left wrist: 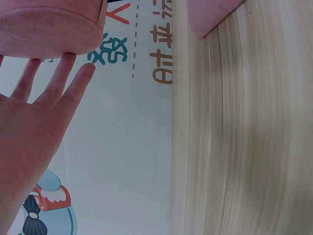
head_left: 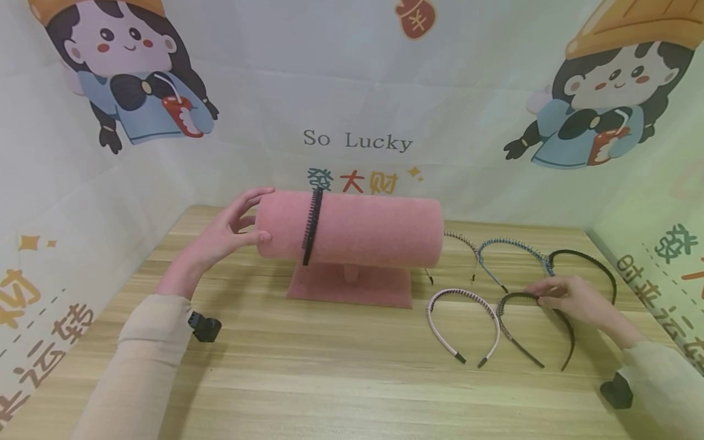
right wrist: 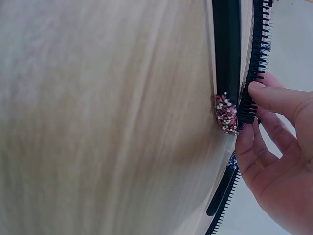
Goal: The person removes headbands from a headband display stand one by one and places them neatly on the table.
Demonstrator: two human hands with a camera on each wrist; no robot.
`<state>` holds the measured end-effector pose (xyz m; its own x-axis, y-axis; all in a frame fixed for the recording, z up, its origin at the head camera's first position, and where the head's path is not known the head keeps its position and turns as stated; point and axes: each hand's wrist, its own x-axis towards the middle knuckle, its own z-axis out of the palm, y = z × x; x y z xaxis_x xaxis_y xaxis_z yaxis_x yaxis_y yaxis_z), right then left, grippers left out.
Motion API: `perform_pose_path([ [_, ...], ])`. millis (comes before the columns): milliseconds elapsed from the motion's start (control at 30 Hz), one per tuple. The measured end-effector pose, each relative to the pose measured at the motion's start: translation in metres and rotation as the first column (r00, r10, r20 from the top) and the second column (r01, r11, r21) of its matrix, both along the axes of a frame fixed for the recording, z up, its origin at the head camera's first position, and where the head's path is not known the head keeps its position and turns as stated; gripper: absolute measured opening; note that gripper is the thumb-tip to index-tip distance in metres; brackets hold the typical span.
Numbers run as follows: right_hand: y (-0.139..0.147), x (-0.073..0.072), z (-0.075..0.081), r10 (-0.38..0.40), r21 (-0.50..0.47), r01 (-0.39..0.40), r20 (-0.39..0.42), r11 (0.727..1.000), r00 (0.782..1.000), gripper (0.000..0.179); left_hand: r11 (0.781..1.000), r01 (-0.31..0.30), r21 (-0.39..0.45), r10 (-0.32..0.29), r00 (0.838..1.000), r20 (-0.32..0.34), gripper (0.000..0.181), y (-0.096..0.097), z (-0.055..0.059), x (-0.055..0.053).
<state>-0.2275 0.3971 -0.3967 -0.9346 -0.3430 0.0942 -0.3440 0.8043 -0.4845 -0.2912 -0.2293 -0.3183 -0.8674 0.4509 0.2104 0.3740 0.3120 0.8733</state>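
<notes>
A pink padded cylinder stand (head_left: 379,229) bears a black toothed headband (head_left: 312,226) round its left part. My left hand (head_left: 225,232) touches the cylinder's left end, thumb at the front and fingers spread toward the top and back. Those fingers (left wrist: 54,88) look nearly straight in the left wrist view. At the right, my right hand (head_left: 574,299) pinches a dark toothed headband (head_left: 519,296) at its top, between thumb and fingers. The right wrist view shows its black teeth (right wrist: 254,73) under the thumb, beside a band with red and white beads (right wrist: 226,115).
A pale pink headband (head_left: 464,292) lies left of the right hand. Behind are a blue headband (head_left: 511,242), a black one (head_left: 594,260) and another (head_left: 462,235) partly hidden by the stand. A printed cloth backdrop (head_left: 363,98) borders the wooden table (head_left: 308,366).
</notes>
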Motion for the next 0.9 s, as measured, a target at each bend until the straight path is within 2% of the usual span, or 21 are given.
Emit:
perform_pose_path([
  [233, 0.002, 0.01, 0.007, -0.037, 0.016, 0.037, -0.004, 0.999, 0.999, 0.039, 1.0, -0.003, -0.004, 0.003, 1.0, 0.011, 0.075, 0.001, 0.0, 0.0],
  [433, 0.005, 0.017, 0.012, -0.048, 0.025, 0.05, -0.048, 0.998, 0.998, 0.049, 1.0, -0.006, -0.007, 0.006, 1.0, -0.002, 0.075, 0.0, -0.001, -0.001],
  [633, 0.007, 0.019, 0.017, -0.042, -0.023, 0.04, -0.089, 0.999, 0.995, 0.051, 1.0, -0.025, -0.009, 0.025, 1.0, 0.0, 0.075, -0.001, -0.002, -0.002],
  [767, 0.007, 0.017, 0.022, -0.045, -0.002, 0.045, -0.124, 0.999, 0.991, 0.05, 0.999, -0.033, -0.003, 0.033, 0.999, 0.009, 0.075, -0.001, -0.003, -0.002],
  [900, -0.001, 0.015, 0.033, -0.084, 0.035, 0.09, -0.145, 0.995, 0.986, 0.048, 1.0, -0.026, -0.009, 0.026, 1.0, -0.005, 0.075, -0.001, -0.003, -0.003],
])
